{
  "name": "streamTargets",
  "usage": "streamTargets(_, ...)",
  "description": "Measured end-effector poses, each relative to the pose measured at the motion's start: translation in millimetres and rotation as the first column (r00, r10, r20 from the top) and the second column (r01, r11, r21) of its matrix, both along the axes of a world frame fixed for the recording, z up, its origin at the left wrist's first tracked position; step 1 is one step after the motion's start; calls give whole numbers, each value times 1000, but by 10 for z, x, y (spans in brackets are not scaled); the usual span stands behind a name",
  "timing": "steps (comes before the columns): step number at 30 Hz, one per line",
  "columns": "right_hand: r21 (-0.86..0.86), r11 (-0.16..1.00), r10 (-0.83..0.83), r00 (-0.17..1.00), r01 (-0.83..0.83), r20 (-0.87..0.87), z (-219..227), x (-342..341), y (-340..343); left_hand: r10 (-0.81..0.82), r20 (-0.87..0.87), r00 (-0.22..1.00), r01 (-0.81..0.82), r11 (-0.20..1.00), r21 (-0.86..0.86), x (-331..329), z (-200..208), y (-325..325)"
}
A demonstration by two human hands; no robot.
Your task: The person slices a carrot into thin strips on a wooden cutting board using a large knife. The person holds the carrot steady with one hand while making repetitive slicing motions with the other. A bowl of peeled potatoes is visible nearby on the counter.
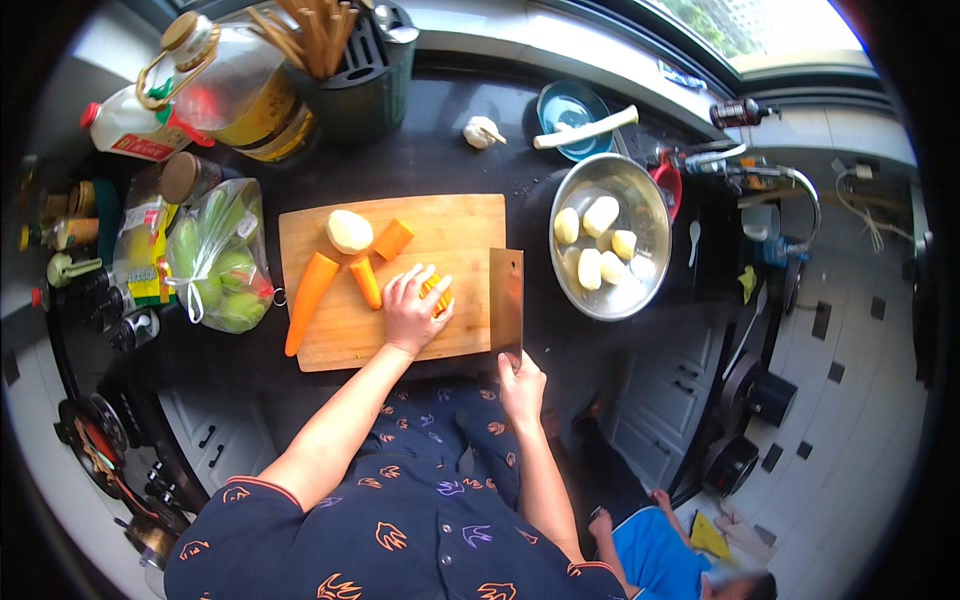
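A wooden cutting board (465,218) lies on the dark counter in front of me. My left hand (414,310) rests on it, fingers curled over cut carrot slices (437,291) that show partly beneath them. My right hand (522,388) grips the handle of a cleaver (507,303), whose broad blade is at the board's right edge, apart from the carrot. Left of my left hand are a long carrot piece (313,300), a shorter carrot piece (366,282), a carrot chunk (394,240) and a peeled potato (349,231).
Right of the board stands a metal bowl (654,198) with several peeled potatoes. Behind are a garlic bulb (483,132) and a pale stalk (588,127) across a teal dish (566,101). Bagged green produce (225,260) sits at left. Another person (650,550) is low at right.
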State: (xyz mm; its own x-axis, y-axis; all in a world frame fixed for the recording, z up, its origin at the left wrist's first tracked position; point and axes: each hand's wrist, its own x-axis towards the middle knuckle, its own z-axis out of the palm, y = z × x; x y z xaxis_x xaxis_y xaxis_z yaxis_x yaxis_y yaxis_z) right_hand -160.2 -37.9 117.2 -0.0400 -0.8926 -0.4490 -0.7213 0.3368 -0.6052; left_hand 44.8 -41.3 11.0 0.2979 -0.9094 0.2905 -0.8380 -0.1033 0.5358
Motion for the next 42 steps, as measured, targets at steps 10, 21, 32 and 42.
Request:
streamTargets(10,-74,981,176,983,-180,-52,-90,163,-172,25,-57,998,-28,998,-53,-16,-115,63)
streamTargets(21,64,988,140,989,-142,36,-144,62,-181,29,-27,999,-31,995,-94,-48,-213,129)
streamTargets(32,7,983,179,967,-184,180,-316,-152,-210,21,26,999,-18,992,-125,-112,-110,141)
streamTargets(42,-18,984,178,962,-178,210,-385,-210,-226,31,-56,998,-39,986,-159,-360,-145,345)
